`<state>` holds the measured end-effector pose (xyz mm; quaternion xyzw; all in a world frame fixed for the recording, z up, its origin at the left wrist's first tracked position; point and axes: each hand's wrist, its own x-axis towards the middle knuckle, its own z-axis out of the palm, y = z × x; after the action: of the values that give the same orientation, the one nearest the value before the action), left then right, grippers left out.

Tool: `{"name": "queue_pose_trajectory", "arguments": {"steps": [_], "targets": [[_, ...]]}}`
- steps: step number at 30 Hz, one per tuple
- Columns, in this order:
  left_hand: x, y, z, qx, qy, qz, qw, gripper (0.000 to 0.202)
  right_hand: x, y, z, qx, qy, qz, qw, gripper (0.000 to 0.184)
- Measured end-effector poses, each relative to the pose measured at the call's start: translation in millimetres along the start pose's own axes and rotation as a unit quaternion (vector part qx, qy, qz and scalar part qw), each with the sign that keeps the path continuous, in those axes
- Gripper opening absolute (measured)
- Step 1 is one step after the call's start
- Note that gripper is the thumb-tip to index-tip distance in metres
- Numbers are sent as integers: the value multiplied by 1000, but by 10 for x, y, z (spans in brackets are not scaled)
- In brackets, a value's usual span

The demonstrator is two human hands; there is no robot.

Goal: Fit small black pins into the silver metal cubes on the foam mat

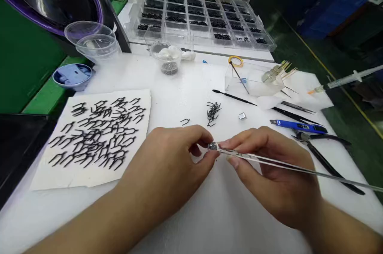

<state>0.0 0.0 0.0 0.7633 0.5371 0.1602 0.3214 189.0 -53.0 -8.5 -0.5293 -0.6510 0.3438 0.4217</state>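
My left hand (173, 162) is pinching a small silvery piece (212, 146) between thumb and fingertips; my right hand (278, 182) is gripping long tweezers (269, 160), whose tips are reaching in close against that piece; from this head view I am not able to tell whether the tips are clamping it or only touching it. I am judging the step in hand to be fine work on this one piece, held just above the white table (191, 90); any next move is calling, I think, for a steady left pinch and light, exact pressure through the tweezers, since the piece is so small that it could slip.

Just beyond the fingers a single black forked part (185, 121) is lying beside a loose heap of forked parts (213, 112); a silvery square (242, 116) is sitting to their right; farther right a blue cutter (299, 126) and black-handled pliers (324, 157) are resting. To the left a pale sheet (44, 180) is bearing many more forked parts; at the far edge a compartmented tray (203, 38) is holding dark pieces.
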Motion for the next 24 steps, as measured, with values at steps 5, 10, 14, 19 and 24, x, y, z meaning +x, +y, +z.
{"name": "queue_pose_trajectory", "arguments": {"steps": [5,10,14,19,24], "targets": [[3,-18,18,-1,7,18,1000,13,22,26,61,31,11,15,999,21],[4,-76,46,32,29,83,996,10,37,27,31,-10,20,27,999,18],[19,-126,58,74,36,141,987,7,59,31,-25,-80,28,26,996,14],[14,-177,40,132,49,190,972,5,106,64,-87,-103,-11,24,994,13],[5,-225,25,168,29,203,964,9,155,95,-133,-125,4,-56,991,11]]}}
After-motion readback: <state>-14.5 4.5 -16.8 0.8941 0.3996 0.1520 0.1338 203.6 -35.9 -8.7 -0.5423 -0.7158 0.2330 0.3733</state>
